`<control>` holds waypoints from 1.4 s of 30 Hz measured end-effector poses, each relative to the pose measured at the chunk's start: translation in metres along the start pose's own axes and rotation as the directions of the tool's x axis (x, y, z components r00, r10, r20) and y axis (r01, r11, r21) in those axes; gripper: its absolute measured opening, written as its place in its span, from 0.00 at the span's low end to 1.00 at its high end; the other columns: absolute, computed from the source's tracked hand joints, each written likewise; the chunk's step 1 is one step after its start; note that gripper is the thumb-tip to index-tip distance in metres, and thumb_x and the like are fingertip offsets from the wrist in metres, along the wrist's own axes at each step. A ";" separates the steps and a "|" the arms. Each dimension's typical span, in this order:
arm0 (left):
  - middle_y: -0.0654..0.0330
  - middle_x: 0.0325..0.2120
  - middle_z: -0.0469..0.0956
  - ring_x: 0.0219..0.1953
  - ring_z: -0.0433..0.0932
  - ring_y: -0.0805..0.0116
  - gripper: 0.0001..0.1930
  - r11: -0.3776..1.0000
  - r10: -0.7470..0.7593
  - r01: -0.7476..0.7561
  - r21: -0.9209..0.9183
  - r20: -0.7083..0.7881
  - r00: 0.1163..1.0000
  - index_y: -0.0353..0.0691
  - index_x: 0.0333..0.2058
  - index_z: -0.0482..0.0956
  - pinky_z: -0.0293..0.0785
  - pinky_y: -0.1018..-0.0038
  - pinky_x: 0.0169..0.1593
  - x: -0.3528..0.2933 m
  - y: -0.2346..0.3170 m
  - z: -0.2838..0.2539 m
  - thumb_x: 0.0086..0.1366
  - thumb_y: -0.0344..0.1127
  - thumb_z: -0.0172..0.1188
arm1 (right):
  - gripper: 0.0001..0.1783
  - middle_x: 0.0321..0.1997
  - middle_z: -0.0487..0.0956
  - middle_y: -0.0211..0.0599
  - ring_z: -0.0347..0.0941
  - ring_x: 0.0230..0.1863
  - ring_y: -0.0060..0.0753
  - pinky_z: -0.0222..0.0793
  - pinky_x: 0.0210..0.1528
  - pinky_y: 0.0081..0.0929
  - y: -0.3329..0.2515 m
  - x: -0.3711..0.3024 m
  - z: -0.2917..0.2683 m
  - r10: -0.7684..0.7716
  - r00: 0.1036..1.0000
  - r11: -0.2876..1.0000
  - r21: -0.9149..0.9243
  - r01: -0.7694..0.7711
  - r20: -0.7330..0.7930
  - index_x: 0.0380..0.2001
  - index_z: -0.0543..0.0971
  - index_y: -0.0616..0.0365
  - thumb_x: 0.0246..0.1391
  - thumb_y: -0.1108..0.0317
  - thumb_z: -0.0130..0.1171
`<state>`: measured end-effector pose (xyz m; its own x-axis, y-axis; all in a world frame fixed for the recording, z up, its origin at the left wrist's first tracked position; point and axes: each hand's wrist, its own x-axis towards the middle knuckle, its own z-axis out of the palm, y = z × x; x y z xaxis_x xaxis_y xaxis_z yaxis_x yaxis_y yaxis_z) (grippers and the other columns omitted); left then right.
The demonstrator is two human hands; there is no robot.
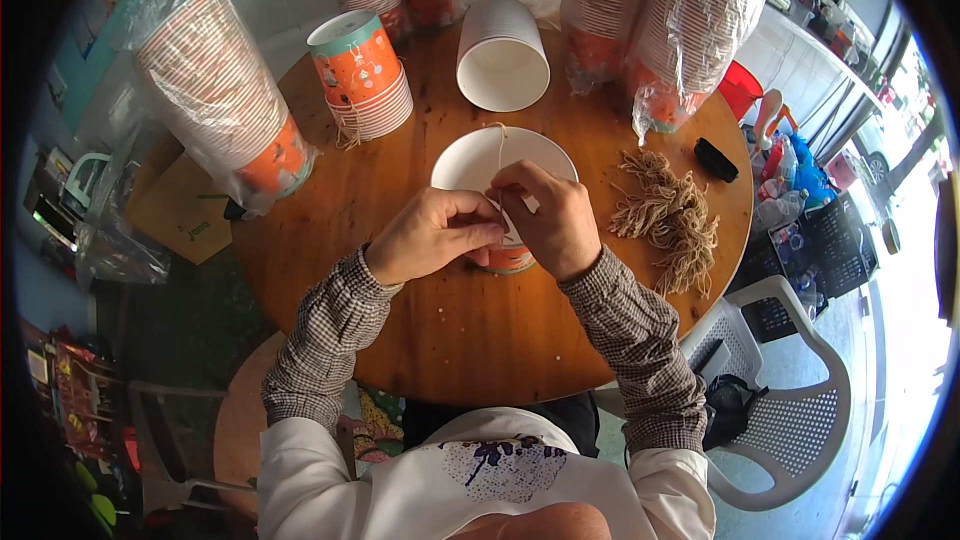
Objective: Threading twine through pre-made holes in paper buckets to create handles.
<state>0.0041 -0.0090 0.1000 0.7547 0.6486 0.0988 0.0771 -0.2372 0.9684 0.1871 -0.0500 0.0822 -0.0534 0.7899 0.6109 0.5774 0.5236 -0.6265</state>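
Note:
Right in front of me on the round wooden table stands a paper bucket (455,160), white inside and orange outside, its wide mouth facing up. A thin beige string (501,148) runs from its far rim across the opening to my fingers. My left hand (432,235) is closed in a pinch at the near rim. Beside it, my right hand (552,220) pinches the string, its fingertips almost touching the left ones. The hands hide most of the near rim. To the right lies a loose heap of beige strings (668,220).
An orange bucket stack (362,65) with string at its side stands back left, next to a white stack (503,65) lying on its side. Plastic-wrapped stacks (225,80) line the left and back. A black object (716,160) lies right, near a white chair (800,420).

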 end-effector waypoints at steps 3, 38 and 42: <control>0.63 0.27 0.79 0.27 0.77 0.78 0.07 0.999 -0.007 0.008 -0.031 0.016 1.000 0.30 0.35 0.77 0.77 0.81 0.34 0.000 -0.001 0.001 0.67 0.30 0.56 | 0.10 0.37 0.79 0.40 0.79 0.36 0.41 0.75 0.38 0.32 0.002 -0.002 -0.002 0.065 0.995 0.991 0.120 -0.056 -0.071 0.38 0.76 0.59 0.50 0.77 0.58; 0.67 0.23 0.73 0.17 0.67 0.84 0.06 1.000 -0.016 0.015 -0.006 -0.197 0.980 0.33 0.35 0.74 0.60 0.86 0.20 -0.020 0.011 0.006 0.67 0.30 0.55 | 0.10 0.54 0.74 0.39 0.61 0.63 0.52 0.59 0.62 0.47 -0.020 -0.034 -0.020 -0.172 0.980 0.981 -0.105 0.161 -0.098 0.28 0.79 0.53 0.39 0.76 0.65; 0.68 0.22 0.72 0.19 0.65 0.85 0.06 0.993 -0.021 -0.003 -0.120 -0.198 0.980 0.33 0.36 0.76 0.60 0.85 0.21 -0.019 0.010 0.011 0.67 0.31 0.56 | 0.09 0.53 0.74 0.39 0.61 0.63 0.52 0.59 0.62 0.45 -0.026 -0.024 -0.020 -0.151 0.987 0.987 0.053 0.154 -0.050 0.30 0.81 0.54 0.41 0.76 0.66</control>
<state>-0.0027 -0.0313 0.1052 0.6091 0.7838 0.1215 -0.0037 -0.1503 0.9886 0.1898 -0.0891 0.0930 -0.0989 0.6848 0.7220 0.5179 0.6550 -0.5503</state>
